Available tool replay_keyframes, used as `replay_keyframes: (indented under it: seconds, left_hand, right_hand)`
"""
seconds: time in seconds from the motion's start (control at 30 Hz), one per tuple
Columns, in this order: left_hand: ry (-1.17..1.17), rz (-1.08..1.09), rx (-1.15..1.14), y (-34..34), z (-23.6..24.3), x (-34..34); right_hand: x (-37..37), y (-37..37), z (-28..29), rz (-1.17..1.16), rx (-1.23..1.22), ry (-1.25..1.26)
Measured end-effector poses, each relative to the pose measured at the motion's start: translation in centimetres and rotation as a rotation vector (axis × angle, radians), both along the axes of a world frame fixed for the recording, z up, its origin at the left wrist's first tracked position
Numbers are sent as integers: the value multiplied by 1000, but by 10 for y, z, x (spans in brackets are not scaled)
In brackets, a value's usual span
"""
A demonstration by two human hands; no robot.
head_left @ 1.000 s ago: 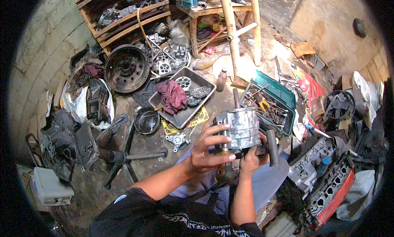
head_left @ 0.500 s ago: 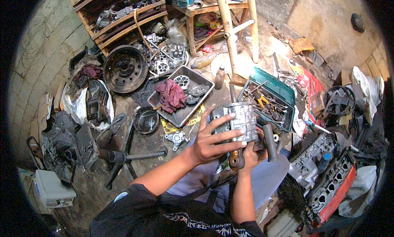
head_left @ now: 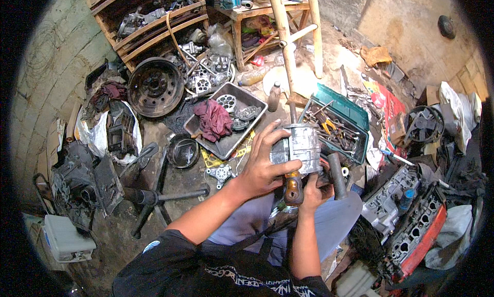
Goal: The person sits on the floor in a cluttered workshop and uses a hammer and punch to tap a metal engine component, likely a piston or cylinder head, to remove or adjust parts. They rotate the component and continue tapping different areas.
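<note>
My left hand (head_left: 262, 163) is closed round the left side of a grey metal cylinder body (head_left: 305, 147), held up in front of me. Its thumb crosses the upper end of an amber handle with a hole in its end (head_left: 293, 190), which looks like a screwdriver's. A metal rod (head_left: 293, 111) sticks up behind the cylinder, and whether it joins that handle is hidden. Below the cylinder, my right hand (head_left: 312, 194) has its thumb up and its other fingers mostly hidden. Beside it stands a dark round metal bar (head_left: 337, 176); I cannot tell whether that hand grips it.
A grey tray (head_left: 225, 153) with a maroon rag and round metal parts lies ahead. To its right sits a green toolbox (head_left: 366, 123) full of tools. A wheel rim (head_left: 154, 87), a cross-shaped stand (head_left: 154, 198) and cylinder heads (head_left: 419, 230) surround me.
My left hand's spread fingers have drawn back leftward off the cylinder's front. Its thumb now shows over the amber handle, and that handle has shifted slightly up and left.
</note>
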State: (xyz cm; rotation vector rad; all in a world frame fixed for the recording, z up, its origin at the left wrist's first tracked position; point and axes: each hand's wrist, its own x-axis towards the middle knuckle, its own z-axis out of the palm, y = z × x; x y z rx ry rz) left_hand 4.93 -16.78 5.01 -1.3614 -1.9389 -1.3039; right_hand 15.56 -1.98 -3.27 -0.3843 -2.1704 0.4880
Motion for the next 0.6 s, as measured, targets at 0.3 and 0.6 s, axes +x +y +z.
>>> replay_keyframes:
  seconds: [0.3, 0.6]
  left_hand:
    - [52, -16, -25, -6, 1, -4]
    - [-54, 28, -15, -3, 2, -2]
  right_hand:
    - [3, -5, -6, 18, -198, 65]
    - [10, 1, -1, -137, 227, -172]
